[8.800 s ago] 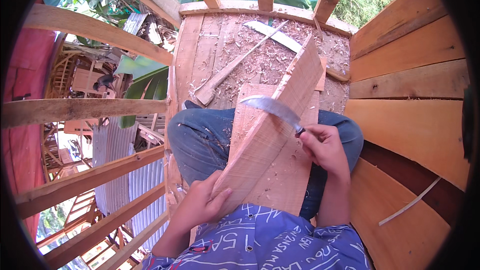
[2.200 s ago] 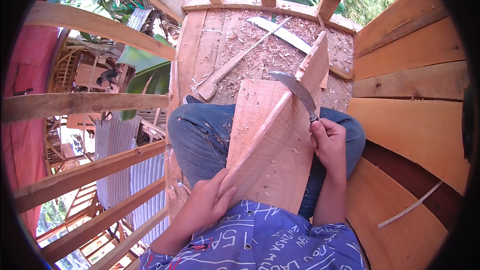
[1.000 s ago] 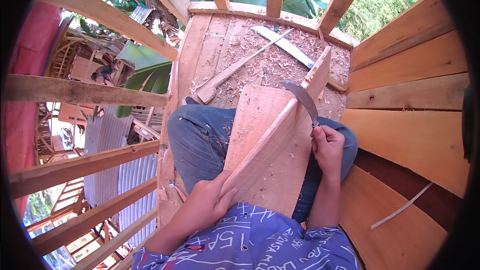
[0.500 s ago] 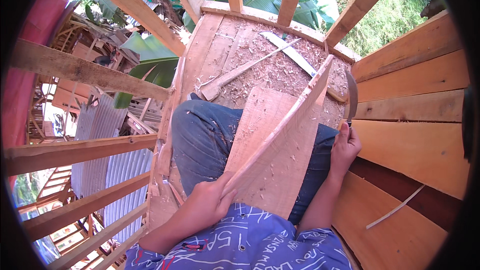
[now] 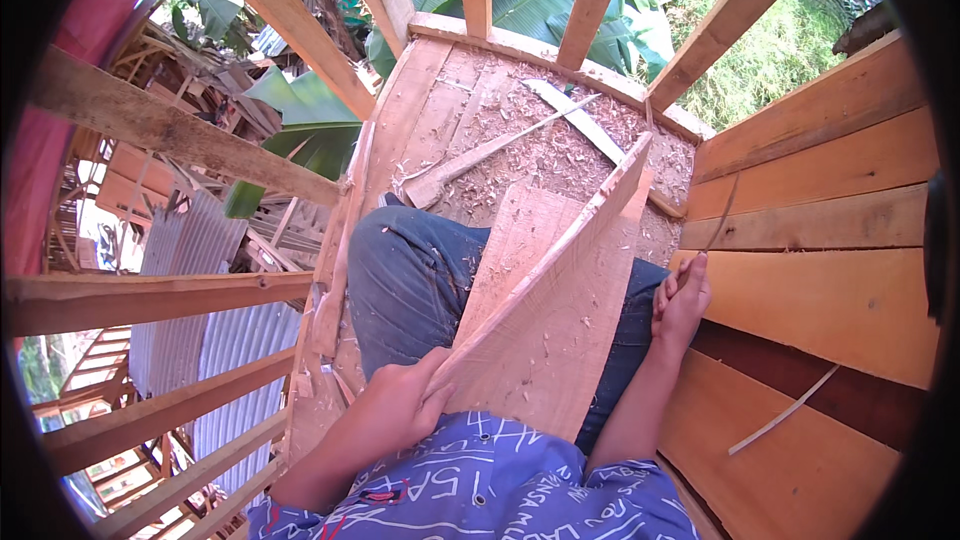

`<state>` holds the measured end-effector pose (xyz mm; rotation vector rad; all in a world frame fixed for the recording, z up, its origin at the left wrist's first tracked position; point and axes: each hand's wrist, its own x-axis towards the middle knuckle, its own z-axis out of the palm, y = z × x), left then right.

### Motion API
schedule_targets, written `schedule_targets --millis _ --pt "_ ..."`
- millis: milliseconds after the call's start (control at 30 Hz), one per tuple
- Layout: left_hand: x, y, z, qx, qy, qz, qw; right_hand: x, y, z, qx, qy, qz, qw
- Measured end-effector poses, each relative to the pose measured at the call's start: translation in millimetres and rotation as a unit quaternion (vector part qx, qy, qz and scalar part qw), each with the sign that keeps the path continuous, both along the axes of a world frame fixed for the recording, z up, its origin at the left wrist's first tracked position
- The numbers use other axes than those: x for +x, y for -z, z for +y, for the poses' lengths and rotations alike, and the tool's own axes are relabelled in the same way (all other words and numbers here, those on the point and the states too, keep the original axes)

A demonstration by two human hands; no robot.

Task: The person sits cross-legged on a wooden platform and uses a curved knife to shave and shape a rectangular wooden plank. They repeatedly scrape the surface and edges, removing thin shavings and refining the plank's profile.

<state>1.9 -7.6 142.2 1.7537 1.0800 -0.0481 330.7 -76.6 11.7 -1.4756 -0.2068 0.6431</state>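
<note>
My left hand (image 5: 408, 395) grips the near end of a wooden board (image 5: 605, 220), fingers closed on its edge. This board stands tilted on edge, slanting away toward the far right. Beneath it, a wider flat board (image 5: 515, 240) lies across my lap with a few shavings on it. My right hand (image 5: 682, 302) is wrapped round the handle of a knife, beside my right knee. The curved, thin knife blade (image 5: 722, 215) points up and away, seen nearly edge-on, apart from the board.
Wood shavings cover the plank floor (image 5: 480, 155) ahead. A long pale blade (image 5: 580, 120) lies there, crossed by a narrow wooden piece (image 5: 430, 188) with a broad end. Wooden rails (image 5: 180, 295) stand left and ahead; a plank wall (image 5: 800, 300) is close on the right.
My right hand has drawn slightly nearer and turned, so the knife blade now shows edge-on and leans right. The tilted board's far end has come down a little and leftward.
</note>
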Motion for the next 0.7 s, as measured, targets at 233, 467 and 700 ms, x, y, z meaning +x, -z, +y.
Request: schedule_targets --millis 233,467,700 --pt "-3 4 0 -0.018 0.002 0.001 1.0 -51 -14 -7 -0.073 -0.318 -0.091 0.941" --pt "-4 7 2 -0.009 0.007 -0.004 1.0 -56 -11 4 -0.125 -0.218 -0.125 0.96" --pt "-3 7 4 -0.023 0.011 0.003 1.0 -63 -2 6 -0.115 -0.164 -0.237 0.951"
